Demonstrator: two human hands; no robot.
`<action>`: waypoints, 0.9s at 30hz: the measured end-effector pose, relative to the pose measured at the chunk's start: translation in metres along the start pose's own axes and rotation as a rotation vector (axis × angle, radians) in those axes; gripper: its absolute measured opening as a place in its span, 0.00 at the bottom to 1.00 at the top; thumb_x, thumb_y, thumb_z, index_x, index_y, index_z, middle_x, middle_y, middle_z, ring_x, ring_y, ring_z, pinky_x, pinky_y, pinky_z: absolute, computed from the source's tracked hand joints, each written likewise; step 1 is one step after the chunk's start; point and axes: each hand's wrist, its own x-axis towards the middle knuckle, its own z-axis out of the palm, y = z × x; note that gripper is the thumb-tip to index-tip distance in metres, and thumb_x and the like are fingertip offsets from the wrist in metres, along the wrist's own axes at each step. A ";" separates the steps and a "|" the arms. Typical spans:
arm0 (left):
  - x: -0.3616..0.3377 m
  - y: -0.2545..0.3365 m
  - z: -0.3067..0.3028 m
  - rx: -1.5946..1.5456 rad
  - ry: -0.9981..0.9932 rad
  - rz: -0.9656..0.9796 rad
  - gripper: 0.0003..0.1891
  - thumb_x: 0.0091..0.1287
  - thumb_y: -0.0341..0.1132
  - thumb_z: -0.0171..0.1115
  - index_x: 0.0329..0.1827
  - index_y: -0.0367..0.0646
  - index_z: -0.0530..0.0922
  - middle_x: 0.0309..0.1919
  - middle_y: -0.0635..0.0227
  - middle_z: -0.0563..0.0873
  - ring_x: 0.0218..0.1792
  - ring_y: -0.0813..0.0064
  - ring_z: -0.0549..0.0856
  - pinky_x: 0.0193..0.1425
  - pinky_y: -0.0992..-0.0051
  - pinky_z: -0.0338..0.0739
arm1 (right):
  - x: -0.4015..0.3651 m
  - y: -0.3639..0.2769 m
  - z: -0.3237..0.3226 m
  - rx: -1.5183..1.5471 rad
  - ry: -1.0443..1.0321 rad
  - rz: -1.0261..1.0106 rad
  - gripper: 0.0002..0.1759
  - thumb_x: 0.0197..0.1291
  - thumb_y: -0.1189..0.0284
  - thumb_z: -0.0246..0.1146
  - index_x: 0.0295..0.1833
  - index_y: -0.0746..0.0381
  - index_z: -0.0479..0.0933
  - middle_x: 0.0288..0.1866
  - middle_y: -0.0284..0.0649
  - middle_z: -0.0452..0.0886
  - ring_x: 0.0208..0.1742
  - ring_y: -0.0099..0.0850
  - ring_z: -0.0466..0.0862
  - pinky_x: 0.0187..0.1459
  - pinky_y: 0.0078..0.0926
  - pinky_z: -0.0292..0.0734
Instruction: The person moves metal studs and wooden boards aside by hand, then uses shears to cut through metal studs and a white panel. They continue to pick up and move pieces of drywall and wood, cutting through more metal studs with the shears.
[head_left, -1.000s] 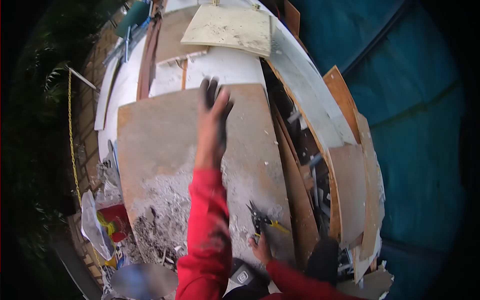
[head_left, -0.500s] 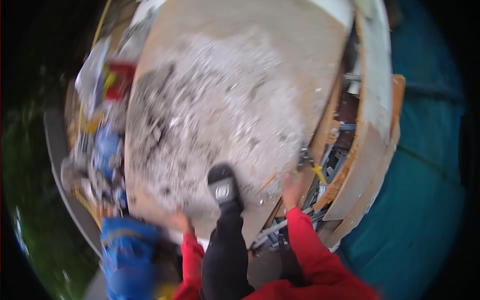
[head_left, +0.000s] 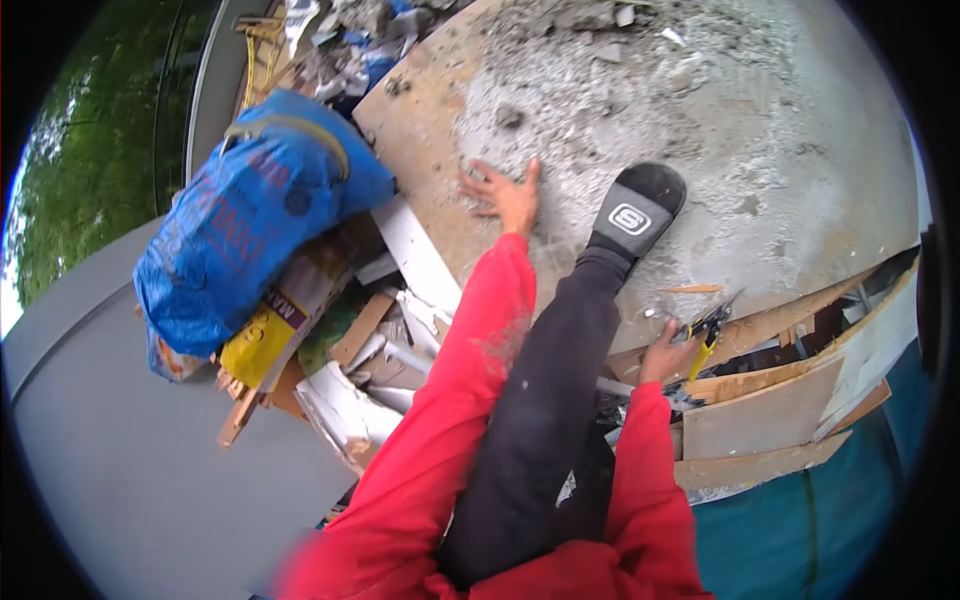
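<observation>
My left hand (head_left: 505, 196) lies with fingers spread on the dusty board (head_left: 425, 190). At the board's lower right edge, my right hand (head_left: 668, 354) is closed on dark pliers (head_left: 712, 328) with a yellow handle; my fingers hide part of the grip. An orange-brown wood splinter (head_left: 690, 288) lies on the board just above the right hand. Grey-white rubble dust (head_left: 600, 110) covers much of the board. Between my hands, my foot in a black and grey slide sandal (head_left: 635, 218) stands on the board.
Left of my left arm, a blue bag (head_left: 255, 205) rests on a yellow sack (head_left: 258, 348) and broken white pieces (head_left: 350, 405). Split wood panels (head_left: 765, 415) and metal scraps edge the board at right. A grey ledge (head_left: 150, 430) runs along the left, a teal tarp (head_left: 790, 530) lower right.
The view has swung left and turned, bringing the blue bag up beside my left arm. My left hand has spread on the board. My right hand and the pliers have moved together nearer to me.
</observation>
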 end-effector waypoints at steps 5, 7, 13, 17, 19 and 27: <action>0.006 -0.003 0.003 -0.053 -0.030 0.051 0.64 0.51 0.69 0.63 0.76 0.36 0.36 0.74 0.43 0.28 0.72 0.39 0.24 0.65 0.29 0.28 | 0.004 0.013 0.014 0.037 0.043 -0.053 0.41 0.61 0.55 0.63 0.63 0.80 0.59 0.61 0.68 0.67 0.63 0.56 0.68 0.64 0.42 0.61; 0.003 -0.007 0.002 -0.073 -0.032 0.085 0.64 0.51 0.68 0.64 0.76 0.36 0.36 0.73 0.43 0.27 0.72 0.38 0.23 0.66 0.30 0.27 | 0.012 0.033 0.021 0.007 -0.010 0.013 0.42 0.60 0.55 0.64 0.63 0.80 0.59 0.61 0.68 0.67 0.63 0.57 0.68 0.64 0.42 0.61; 0.000 -0.013 -0.022 -0.148 -0.189 0.151 0.59 0.54 0.60 0.66 0.76 0.35 0.39 0.73 0.41 0.26 0.73 0.37 0.27 0.70 0.36 0.31 | 0.021 0.056 0.023 0.008 -0.051 -0.009 0.47 0.58 0.53 0.65 0.65 0.83 0.55 0.65 0.70 0.63 0.68 0.57 0.64 0.68 0.40 0.57; -0.024 -0.047 -0.073 -0.266 -0.059 0.644 0.41 0.61 0.46 0.65 0.70 0.30 0.58 0.73 0.35 0.36 0.73 0.35 0.46 0.74 0.49 0.50 | 0.028 0.063 0.015 0.037 -0.153 -0.003 0.49 0.58 0.51 0.65 0.67 0.82 0.54 0.67 0.68 0.62 0.70 0.54 0.63 0.70 0.37 0.55; -0.074 -0.105 -0.079 0.054 0.015 0.707 0.19 0.62 0.33 0.60 0.52 0.29 0.73 0.63 0.37 0.66 0.62 0.40 0.70 0.66 0.56 0.65 | 0.029 0.065 0.013 0.088 -0.206 0.028 0.49 0.58 0.51 0.65 0.68 0.80 0.54 0.67 0.66 0.63 0.70 0.52 0.64 0.69 0.37 0.56; -0.153 -0.154 -0.134 1.016 -1.269 0.463 0.18 0.63 0.45 0.50 0.40 0.47 0.86 0.44 0.62 0.87 0.50 0.64 0.85 0.56 0.66 0.73 | 0.029 0.063 0.013 0.170 -0.242 0.017 0.46 0.60 0.55 0.64 0.69 0.78 0.53 0.68 0.60 0.64 0.68 0.47 0.67 0.68 0.36 0.59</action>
